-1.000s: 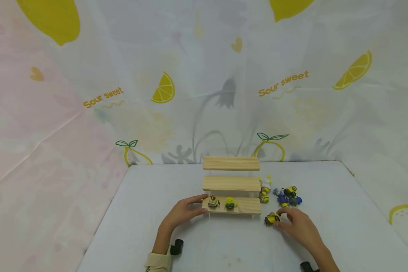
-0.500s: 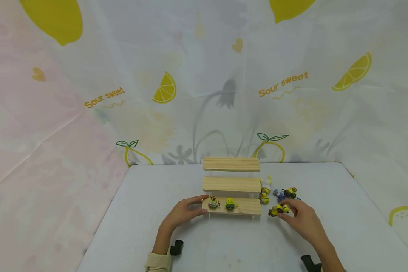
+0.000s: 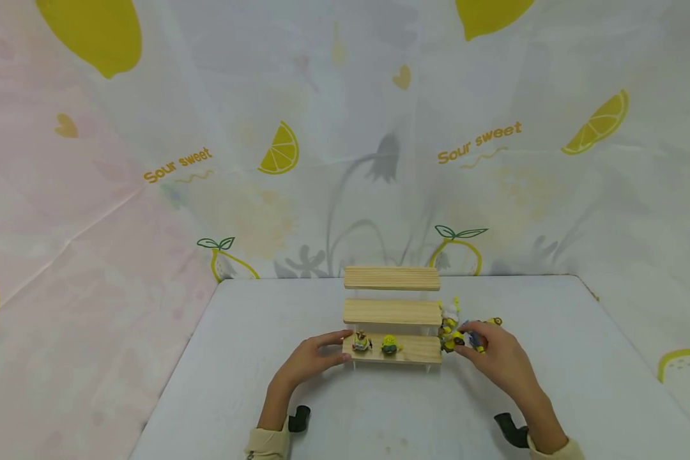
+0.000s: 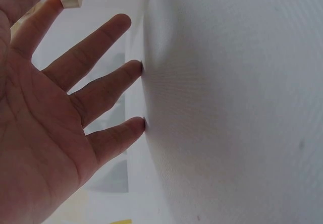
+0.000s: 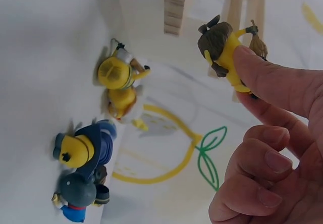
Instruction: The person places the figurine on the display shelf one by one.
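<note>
Right grip [image 3: 503, 359] pinches a brown-haired yellow figure [image 5: 228, 52]; only the right wrist view shows its broom-like tool [image 5: 258, 48]. Left grip [image 3: 306, 361], fingers straight, touches the shelf [image 3: 421, 348].

Yellow toy [image 5: 229, 57] up off the table

It has brown hair [image 5: 214, 40] and a little broom [image 5: 258, 46]. The right hand [image 3: 500, 359] pinches it, tipped, at 3 o'clock from the bottom step [image 3: 420, 349] of the wooden stand [image 3: 391, 311]. The stand has three pale steps.

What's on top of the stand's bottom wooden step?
On the bottom step: a multicoloured figurine near the left end, and a yellow-topped figurine to its right. The left hand grips that end. Hidden: the wood directly beneath both figurines.
</note>
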{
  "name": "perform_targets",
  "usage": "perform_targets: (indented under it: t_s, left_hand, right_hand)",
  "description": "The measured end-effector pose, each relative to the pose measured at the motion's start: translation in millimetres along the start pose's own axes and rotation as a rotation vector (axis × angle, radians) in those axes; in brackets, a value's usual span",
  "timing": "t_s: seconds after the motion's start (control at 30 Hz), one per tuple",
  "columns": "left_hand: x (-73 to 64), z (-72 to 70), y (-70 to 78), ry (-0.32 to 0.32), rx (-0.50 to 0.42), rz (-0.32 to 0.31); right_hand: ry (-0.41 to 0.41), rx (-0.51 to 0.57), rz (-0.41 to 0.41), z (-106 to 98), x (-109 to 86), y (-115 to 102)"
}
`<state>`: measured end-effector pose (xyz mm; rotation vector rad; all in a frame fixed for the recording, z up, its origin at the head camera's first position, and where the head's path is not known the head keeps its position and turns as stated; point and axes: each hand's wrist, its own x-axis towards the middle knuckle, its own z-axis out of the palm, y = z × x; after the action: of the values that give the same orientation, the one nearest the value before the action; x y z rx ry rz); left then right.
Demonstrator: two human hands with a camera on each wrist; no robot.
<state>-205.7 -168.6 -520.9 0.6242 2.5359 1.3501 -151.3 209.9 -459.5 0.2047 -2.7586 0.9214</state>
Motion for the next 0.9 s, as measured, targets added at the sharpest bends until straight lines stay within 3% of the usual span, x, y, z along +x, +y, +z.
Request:
perform_targets:
  t_s: [0.63,0.9]
  left_hand:
    - [-0.2,-0.5,1.4,0.001,0.005,-0.010]
    - [-0.2,-0.5,0.2,0.006,0.015,0.001]
  right_hand:
    - [-0.001,-0.060,-0.064,20.9,15.1,-20.3]
    - [-0.046,-0.060,-0.041,26.3,16.3,-25.3]
